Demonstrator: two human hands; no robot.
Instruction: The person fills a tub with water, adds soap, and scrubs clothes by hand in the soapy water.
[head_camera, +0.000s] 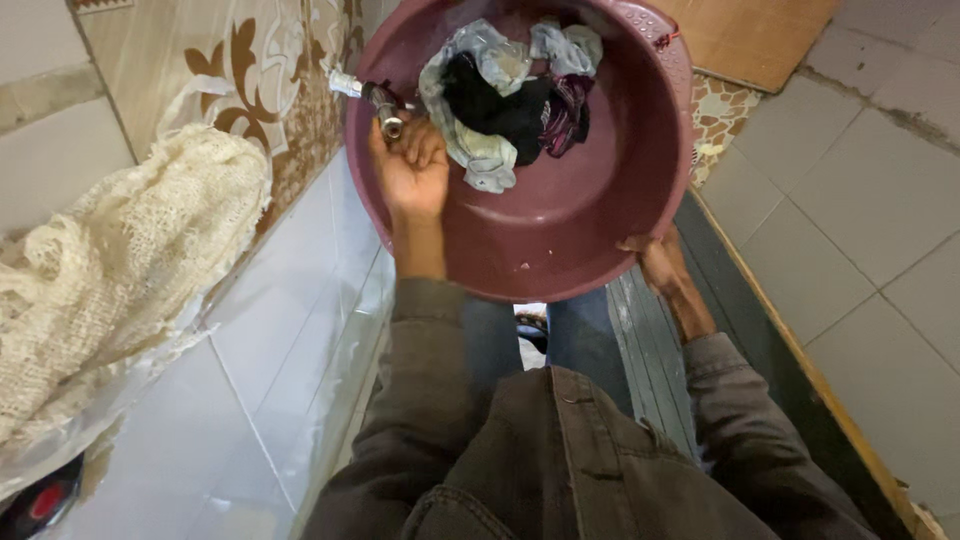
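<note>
Your left hand (412, 165) grips the metal tap (384, 108) over the maroon basin (560, 240). Your right hand (660, 262) clasps the basin's near rim. Crumpled clothes (510, 95) lie inside, against the far wall.

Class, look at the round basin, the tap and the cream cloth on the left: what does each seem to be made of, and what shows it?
Basin: probably plastic, maroon, smooth with a dull sheen and a moulded perforated rim. Tap: likely metal, grey and shiny, under the left hand. Cream cloth: open-weave net or lace fabric, soft and matte, with visible holes.
</note>
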